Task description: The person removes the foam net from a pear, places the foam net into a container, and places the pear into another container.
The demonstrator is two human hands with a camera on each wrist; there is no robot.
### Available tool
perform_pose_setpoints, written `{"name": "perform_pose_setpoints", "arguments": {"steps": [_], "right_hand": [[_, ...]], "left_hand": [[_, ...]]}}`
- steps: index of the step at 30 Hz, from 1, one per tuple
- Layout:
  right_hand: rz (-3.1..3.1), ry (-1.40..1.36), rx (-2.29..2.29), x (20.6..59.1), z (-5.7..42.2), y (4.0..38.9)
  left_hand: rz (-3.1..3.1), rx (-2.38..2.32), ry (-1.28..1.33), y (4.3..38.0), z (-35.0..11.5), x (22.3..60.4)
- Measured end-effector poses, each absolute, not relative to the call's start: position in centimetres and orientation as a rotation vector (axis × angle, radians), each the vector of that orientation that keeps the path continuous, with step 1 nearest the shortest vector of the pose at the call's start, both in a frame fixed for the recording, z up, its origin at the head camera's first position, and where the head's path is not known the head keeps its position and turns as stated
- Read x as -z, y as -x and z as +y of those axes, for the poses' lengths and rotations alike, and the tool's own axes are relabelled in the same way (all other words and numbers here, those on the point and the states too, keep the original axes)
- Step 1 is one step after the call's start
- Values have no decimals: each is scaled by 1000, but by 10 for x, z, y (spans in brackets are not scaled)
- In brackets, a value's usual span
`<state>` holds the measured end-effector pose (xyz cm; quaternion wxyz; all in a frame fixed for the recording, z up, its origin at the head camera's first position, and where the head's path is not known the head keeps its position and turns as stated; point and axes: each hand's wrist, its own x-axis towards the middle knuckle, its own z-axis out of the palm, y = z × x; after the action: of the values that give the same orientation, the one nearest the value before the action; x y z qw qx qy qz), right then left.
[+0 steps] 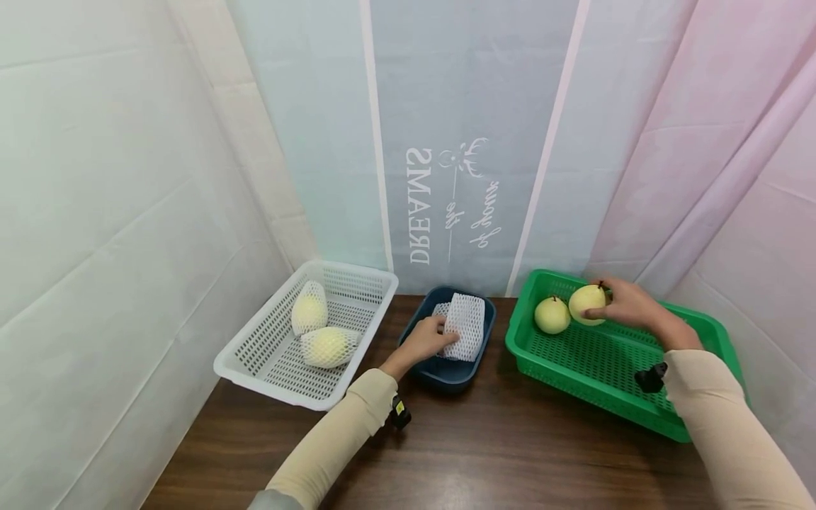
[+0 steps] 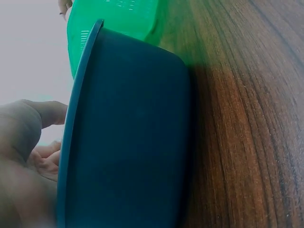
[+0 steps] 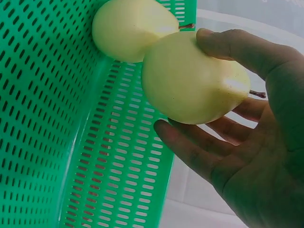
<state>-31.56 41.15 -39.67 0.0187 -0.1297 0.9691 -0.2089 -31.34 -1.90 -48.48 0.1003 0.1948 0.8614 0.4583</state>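
My right hand (image 1: 627, 304) grips a pale yellow pear (image 3: 190, 80), thumb on one side and fingers beneath, inside the green basket (image 1: 599, 400). Beside it sits a second pear (image 1: 552, 315), its stem showing in both the head and right wrist views. My left hand (image 1: 426, 341) reaches into the dark blue basin (image 2: 128, 133) and pinches a white foam net (image 1: 468, 326) at its left edge. Another foam net (image 1: 441, 309) lies partly behind that one. The basin's wall hides the left fingertips in the left wrist view.
To the left, a white basket (image 1: 255, 386) holds two pears in foam nets, one pear (image 1: 309, 309) behind the other netted pear (image 1: 329, 347). All three containers stand on a brown wooden table (image 1: 459, 453). A printed curtain (image 1: 472, 85) hangs behind them.
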Motion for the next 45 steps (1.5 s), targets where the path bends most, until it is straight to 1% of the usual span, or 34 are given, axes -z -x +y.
{"name": "perform_pose_setpoints", "arguments": {"steps": [6,16,25,28,34,40,45], "right_hand": [[2999,379,614,405,417,318],[2943,322,637,419,422,319],[2918,299,644,427,423,319],[2918,301,640,430,424,319],[2923,311,629,433,426,321],[2913,322,636,435,425,322],[2904,320,635,436,425,322]], "left_hand": [[2576,-1276,-499,314,-16,486],[2684,-1169,-464,318,-11,493],[2857,-1114,-364,311,1,492],[2905,-1098,-412,310,3,492],[2950,-1105,-613,311,5,493],[2974,-1066,-657,310,6,493],[2975,-949,-761,309,6,494]]}}
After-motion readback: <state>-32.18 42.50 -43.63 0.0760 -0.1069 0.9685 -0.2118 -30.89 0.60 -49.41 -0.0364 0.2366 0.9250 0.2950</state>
